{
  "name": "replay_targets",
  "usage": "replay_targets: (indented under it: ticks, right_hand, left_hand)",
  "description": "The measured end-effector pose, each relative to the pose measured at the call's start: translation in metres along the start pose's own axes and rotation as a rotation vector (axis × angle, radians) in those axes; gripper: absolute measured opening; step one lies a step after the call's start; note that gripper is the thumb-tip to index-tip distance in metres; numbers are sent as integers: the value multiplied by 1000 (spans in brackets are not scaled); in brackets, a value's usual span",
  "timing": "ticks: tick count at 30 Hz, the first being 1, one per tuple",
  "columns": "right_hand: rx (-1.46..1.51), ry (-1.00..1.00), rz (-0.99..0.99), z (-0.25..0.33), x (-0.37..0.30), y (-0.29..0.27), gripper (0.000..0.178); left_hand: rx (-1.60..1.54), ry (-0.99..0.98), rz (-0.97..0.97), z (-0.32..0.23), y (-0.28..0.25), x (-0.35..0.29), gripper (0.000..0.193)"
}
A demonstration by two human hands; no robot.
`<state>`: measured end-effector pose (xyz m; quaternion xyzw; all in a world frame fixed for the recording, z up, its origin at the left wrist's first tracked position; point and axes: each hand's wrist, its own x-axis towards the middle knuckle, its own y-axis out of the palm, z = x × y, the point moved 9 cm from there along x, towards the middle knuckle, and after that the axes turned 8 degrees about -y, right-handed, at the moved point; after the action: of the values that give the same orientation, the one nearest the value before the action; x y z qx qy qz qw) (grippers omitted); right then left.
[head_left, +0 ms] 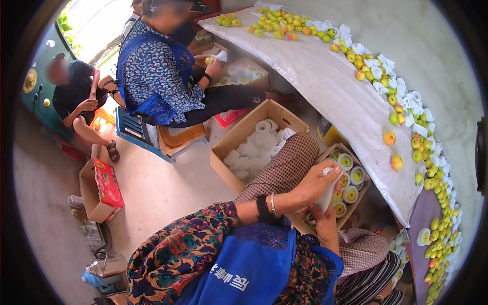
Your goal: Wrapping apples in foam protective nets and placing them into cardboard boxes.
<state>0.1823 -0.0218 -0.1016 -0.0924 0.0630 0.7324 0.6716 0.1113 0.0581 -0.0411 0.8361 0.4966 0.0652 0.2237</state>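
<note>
My left hand (314, 182), with a black band and a bangle at its wrist, pinches a white foam fruit net (325, 195). My right hand (326, 229) closes on the lower end of the same net; whether an apple is inside is hidden. Beneath my hands stands a cardboard box of apples (357, 176), each green or reddish apple sitting in a white foam ring. To its left, past my checked trouser leg (279, 170), a larger open carton (227, 170) holds a heap of white foam nets (256, 145).
A sheet-covered table (325, 66) curves along the right, loose apples (396, 162) and foam nets lining its far edge. A co-worker (157, 76) sits ahead handling an apple; another person (76, 96) sits far left. A red carton (107, 185) stands on the floor. Striped trousers (373, 277) show at lower right.
</note>
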Motion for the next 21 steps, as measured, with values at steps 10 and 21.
replay_targets:
  ticks: [10, 21]
  right_hand:
    - [151, -74, -85, 38, -3, 1, 56]
    - [-378, -635, -103, 41, -3, 17, 44]
  left_hand:
    - [172, 98, 63, -7, 24, -8, 37]
    - [19, 0, 191, -38, 42, -40, 30]
